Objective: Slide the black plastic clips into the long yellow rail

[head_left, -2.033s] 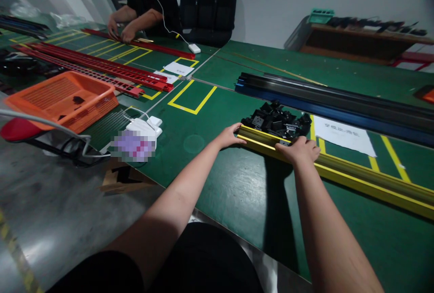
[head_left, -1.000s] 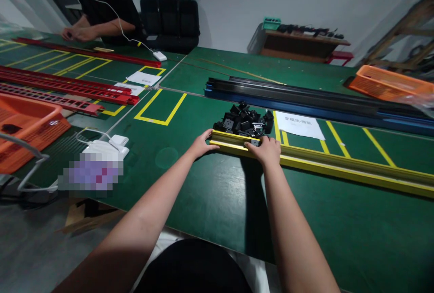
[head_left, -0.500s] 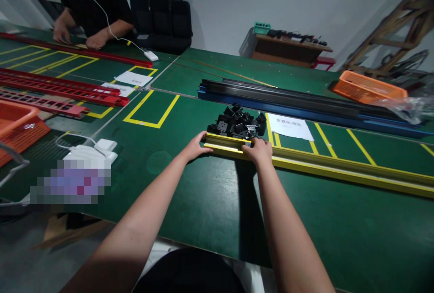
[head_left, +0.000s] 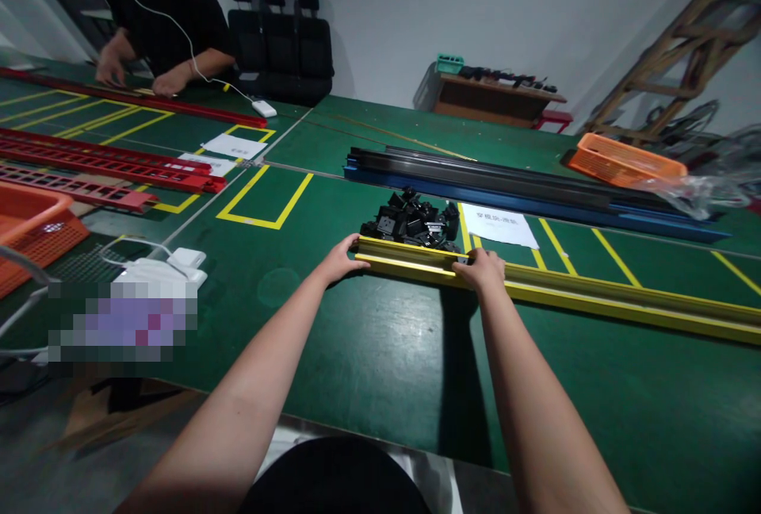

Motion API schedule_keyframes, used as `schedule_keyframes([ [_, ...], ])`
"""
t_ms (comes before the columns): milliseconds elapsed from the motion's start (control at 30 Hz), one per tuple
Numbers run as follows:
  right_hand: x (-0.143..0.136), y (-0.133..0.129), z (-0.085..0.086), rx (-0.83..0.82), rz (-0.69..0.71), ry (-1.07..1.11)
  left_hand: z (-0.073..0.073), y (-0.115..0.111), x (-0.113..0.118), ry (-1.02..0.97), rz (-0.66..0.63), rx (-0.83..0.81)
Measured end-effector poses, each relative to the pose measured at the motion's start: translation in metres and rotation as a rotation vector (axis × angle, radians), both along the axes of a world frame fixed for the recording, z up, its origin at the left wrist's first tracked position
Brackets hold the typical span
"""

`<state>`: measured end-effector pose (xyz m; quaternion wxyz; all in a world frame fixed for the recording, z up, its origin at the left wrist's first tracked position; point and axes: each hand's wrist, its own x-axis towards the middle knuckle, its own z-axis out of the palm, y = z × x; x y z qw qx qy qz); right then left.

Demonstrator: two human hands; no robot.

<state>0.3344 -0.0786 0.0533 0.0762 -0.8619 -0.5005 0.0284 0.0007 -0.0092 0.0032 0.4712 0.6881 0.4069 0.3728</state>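
Note:
A long yellow metal rail (head_left: 410, 257) with an open channel lies across the green table in front of me. My left hand (head_left: 343, 258) grips its left end, thumb on the near side and fingers behind. Farther right along the rail, my right hand (head_left: 484, 270) is closed on a small black socket module (head_left: 462, 259) seated in the channel; the fingers partly cover it. Just behind the rail sits a heap of black socket modules (head_left: 410, 219), some showing their socket faces.
Blue and black rails (head_left: 505, 181) lie behind, beside a printed paper (head_left: 499, 226). An orange basket (head_left: 630, 159) stands back right, another basket (head_left: 36, 212) at left near a white power strip (head_left: 148, 272). Across the table a co-worker's hands (head_left: 170, 82) work over a red rail (head_left: 196, 107).
My right hand has slid to the right along the yellow rail together with the black socket module. My left hand stays on the rail's end. The view has tilted slightly.

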Motion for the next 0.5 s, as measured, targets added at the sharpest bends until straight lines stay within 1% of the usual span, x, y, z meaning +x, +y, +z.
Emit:
schedule_keyframes([
  [133, 0.023, -0.009, -0.002, -0.018, -0.053, -0.018, 0.001, -0.001, 0.001, 0.006, -0.005, -0.002],
  [200, 0.026, -0.011, -0.005, -0.032, -0.059, -0.022, 0.001, -0.001, 0.002, 0.001, -0.004, -0.001],
  [267, 0.023, -0.013, -0.007, -0.010, -0.042, -0.046, 0.001, -0.001, 0.003, -0.002, 0.011, -0.004],
  [433, 0.006, -0.024, -0.013, 0.219, 0.027, -0.199, 0.000, -0.001, 0.004, 0.004, 0.043, -0.012],
  [500, 0.002, -0.028, -0.015, 0.267, 0.033, -0.215, 0.000, -0.001, 0.004, 0.002, 0.046, -0.014],
])
